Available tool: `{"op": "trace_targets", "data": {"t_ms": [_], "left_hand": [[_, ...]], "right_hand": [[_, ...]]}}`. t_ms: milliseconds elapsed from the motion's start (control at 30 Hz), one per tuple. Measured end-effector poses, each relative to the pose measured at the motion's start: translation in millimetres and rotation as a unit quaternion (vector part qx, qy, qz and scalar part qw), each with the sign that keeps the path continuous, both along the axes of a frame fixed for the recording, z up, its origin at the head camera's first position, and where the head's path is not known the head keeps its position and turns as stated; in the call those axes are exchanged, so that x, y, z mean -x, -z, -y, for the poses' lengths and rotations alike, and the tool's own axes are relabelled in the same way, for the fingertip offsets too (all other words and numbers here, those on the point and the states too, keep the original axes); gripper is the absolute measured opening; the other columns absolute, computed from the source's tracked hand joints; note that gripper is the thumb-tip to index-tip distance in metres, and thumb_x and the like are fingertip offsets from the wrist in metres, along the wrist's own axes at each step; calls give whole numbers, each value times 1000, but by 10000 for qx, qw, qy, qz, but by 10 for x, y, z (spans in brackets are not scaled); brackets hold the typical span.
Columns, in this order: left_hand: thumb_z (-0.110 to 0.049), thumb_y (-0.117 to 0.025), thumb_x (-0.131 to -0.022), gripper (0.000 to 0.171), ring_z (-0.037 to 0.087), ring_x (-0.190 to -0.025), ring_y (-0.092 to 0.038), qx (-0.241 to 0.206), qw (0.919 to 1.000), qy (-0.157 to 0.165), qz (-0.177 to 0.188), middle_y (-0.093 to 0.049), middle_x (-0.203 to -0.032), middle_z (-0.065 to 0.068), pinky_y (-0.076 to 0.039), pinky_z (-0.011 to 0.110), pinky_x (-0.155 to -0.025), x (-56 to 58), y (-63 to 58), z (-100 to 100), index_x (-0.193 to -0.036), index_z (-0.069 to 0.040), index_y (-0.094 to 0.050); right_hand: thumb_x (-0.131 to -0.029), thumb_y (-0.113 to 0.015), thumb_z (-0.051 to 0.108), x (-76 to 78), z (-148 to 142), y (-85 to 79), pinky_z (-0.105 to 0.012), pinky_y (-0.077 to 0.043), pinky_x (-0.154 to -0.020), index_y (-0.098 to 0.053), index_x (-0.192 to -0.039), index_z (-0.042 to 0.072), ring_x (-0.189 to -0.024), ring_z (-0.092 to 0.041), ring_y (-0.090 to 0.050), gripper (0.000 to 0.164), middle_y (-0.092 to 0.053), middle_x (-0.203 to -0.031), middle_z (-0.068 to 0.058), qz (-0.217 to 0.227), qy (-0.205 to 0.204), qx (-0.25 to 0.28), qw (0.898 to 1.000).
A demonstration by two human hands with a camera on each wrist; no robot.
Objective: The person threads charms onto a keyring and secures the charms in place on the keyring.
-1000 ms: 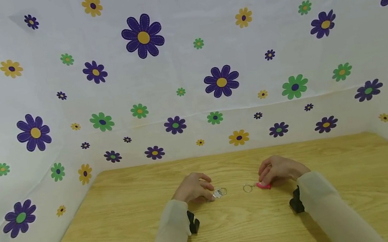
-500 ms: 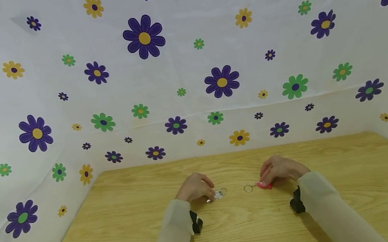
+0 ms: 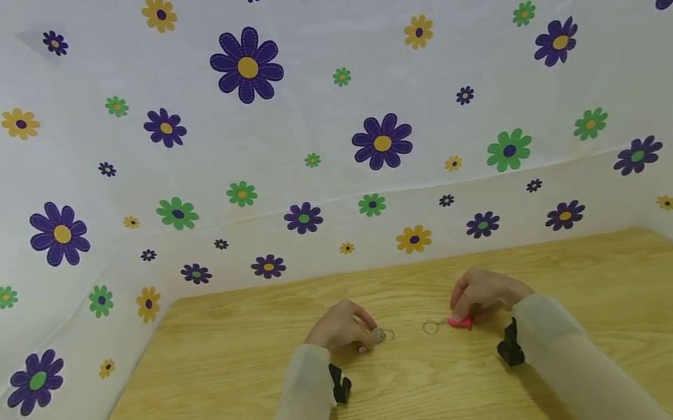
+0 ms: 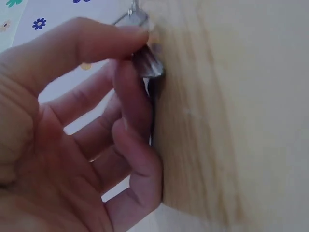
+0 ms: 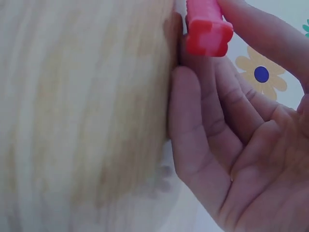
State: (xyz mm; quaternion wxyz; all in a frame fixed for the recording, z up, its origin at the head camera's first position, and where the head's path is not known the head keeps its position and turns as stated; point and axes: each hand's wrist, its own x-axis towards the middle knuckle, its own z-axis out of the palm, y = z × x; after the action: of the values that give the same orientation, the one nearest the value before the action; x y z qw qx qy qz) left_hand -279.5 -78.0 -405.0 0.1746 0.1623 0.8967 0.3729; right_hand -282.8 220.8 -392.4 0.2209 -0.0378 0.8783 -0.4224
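My left hand [image 3: 338, 327] pinches a silver metal keychain [image 4: 148, 65] between thumb and forefinger, low over the table. Its split ring points right, toward the middle. In the left wrist view, the other fingers curl loosely, tips right at the wood. Across from it, my right hand [image 3: 484, 292] holds a pink keychain [image 3: 460, 323] by its body, with the split ring [image 3: 424, 328] pointing left. A flared, lobed end of the pink plastic body [image 5: 210, 36] shows in the right wrist view, with the thumb along its side. A short gap separates the two rings.
The wooden table [image 3: 425, 397] spreads under both arms. A white cloth [image 3: 324, 112] printed with purple, yellow and green flowers rises behind it and along both sides. Black wrist camera mounts [image 3: 510, 347] sit below the sleeve cuffs.
The silver keychain has turned in my left fingers, and that hand has shifted slightly right. My right hand still holds the pink keychain in nearly the same place.
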Motion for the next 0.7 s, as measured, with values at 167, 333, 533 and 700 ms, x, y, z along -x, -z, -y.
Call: {"op": "trace_targets", "data": {"t_ms": [167, 333, 533, 700], "left_hand": [[6, -70, -87, 14, 12, -56, -53, -371, 9987, 238, 239, -67, -70, 6, -48, 24, -58, -15, -6, 17, -100, 4, -75], [-3, -69, -95, 9, 12, -59, -54, -620, 9971, 247, 356, -65, -73, 3, -49, 24, -61, -6, -13, 20, -93, 4, -75], [3, -60, -99, 13, 11, -64, -57, -986, 9925, 373, 620, -67, -75, 5, -46, 22, -59, -12, -28, -9, -92, 8, -71], [8, -53, -100, 14, 15, -66, -66, -1502, 9798, 131, 1315, -71, -84, 16, -52, 24, -58, -27, -31, -13, -106, 11, -66]], "right_hand": [[-84, -76, 2, -5, 8, -21, -34, -59, -73, -68, -103, -4, -78, -21, -58, 21, -65, -90, -9, 189, -89, 114, 9997], [-87, -67, -5, -16, 19, -30, -35, -61, -73, -69, -102, -9, -74, -19, -56, 16, -60, -86, -10, 354, -489, 522, 9968], [-87, -57, -8, -23, -4, -53, -34, -61, -74, -66, -98, -11, -74, -19, -56, 15, -58, -82, -9, 491, -680, 920, 9922], [-89, -52, -7, -22, -47, -67, -35, -61, -74, -63, -97, -10, -74, -21, -62, 15, -65, -89, -15, 553, -623, 1144, 9899]]}}
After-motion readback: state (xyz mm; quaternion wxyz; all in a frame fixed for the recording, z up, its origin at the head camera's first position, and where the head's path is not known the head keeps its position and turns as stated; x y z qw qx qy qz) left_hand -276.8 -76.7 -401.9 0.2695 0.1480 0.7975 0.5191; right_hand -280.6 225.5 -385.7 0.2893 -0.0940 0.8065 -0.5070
